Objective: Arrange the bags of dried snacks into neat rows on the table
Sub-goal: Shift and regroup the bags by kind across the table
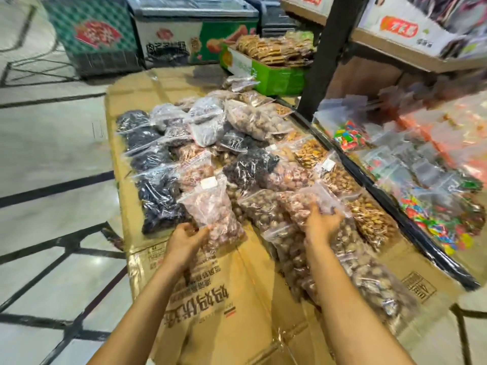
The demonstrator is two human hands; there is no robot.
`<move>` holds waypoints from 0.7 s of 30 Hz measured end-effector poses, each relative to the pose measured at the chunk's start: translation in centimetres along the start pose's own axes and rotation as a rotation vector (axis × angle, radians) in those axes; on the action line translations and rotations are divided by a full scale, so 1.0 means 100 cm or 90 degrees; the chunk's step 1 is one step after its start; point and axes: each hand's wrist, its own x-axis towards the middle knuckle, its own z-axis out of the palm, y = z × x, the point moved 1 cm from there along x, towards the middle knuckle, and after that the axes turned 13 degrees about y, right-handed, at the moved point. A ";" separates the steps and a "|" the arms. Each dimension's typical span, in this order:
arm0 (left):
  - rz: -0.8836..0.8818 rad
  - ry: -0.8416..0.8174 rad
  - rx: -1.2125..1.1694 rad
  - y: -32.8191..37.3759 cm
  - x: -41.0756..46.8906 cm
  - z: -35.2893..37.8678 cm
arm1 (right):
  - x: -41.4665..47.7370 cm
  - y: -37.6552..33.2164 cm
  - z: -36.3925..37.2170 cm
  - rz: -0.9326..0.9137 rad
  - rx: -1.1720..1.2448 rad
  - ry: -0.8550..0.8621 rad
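Many clear plastic bags of dried snacks lie on a table covered with flattened cardboard (232,293). A row of dark-fruit bags (155,180) runs along the left side; brown nut bags (266,209) fill the middle and right. My left hand (185,239) grips the near end of a pinkish snack bag (213,214) with a white label. My right hand (322,223) holds another pinkish bag (305,204), lying on a long bag of round brown nuts (350,262). Further back the bags are piled loosely (210,119).
A black shelf post (326,54) rises at the table's right. Beside it a lower shelf holds bags of colourful sweets (432,217). A green box of biscuits (266,69) stands at the far end, chest freezers (195,30) behind it. Tiled floor (52,154) lies left.
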 end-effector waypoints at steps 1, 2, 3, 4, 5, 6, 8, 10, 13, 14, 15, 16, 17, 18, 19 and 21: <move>0.013 0.001 -0.019 -0.002 -0.001 -0.006 | -0.005 -0.005 -0.007 -0.011 0.034 0.004; 0.023 0.003 -0.033 -0.004 -0.001 -0.012 | -0.013 -0.011 -0.015 -0.032 0.054 -0.011; 0.034 0.004 -0.049 -0.003 -0.003 -0.017 | -0.023 -0.017 -0.022 -0.068 0.059 -0.034; 0.042 0.009 -0.070 0.000 -0.006 -0.021 | -0.035 -0.021 -0.031 -0.116 0.049 -0.062; 0.057 0.015 -0.094 0.005 -0.009 -0.024 | -0.046 -0.026 -0.038 -0.164 0.030 -0.092; 0.075 0.015 -0.112 0.010 -0.012 -0.026 | -0.058 -0.031 -0.044 -0.204 0.010 -0.129; 0.100 -0.030 -0.139 0.022 -0.020 -0.026 | -0.076 -0.035 -0.049 -0.262 -0.005 -0.227; 0.084 -0.128 -0.166 0.034 -0.025 -0.025 | -0.090 -0.028 -0.042 -0.301 -0.048 -0.342; 0.061 -0.210 -0.169 0.031 -0.019 -0.025 | -0.112 0.003 -0.022 -0.269 -0.193 -0.531; 0.070 -0.208 -0.132 0.025 -0.013 -0.026 | -0.118 0.016 -0.020 -0.256 -0.240 -0.580; 0.077 -0.203 -0.104 0.020 -0.008 -0.028 | -0.121 0.027 -0.020 -0.232 -0.259 -0.616; 0.070 -0.198 -0.081 0.013 -0.001 -0.030 | -0.121 0.036 -0.022 -0.214 -0.264 -0.634; 0.059 -0.203 -0.066 0.007 0.004 -0.030 | -0.119 0.041 -0.025 -0.205 -0.274 -0.636; 0.046 -0.221 -0.048 0.004 0.008 -0.030 | -0.117 0.043 -0.027 -0.204 -0.297 -0.629; 0.039 -0.240 -0.034 0.003 0.009 -0.028 | -0.114 0.044 -0.029 -0.210 -0.328 -0.622; 0.028 -0.267 -0.007 0.003 0.006 -0.021 | -0.112 0.044 -0.029 -0.232 -0.375 -0.619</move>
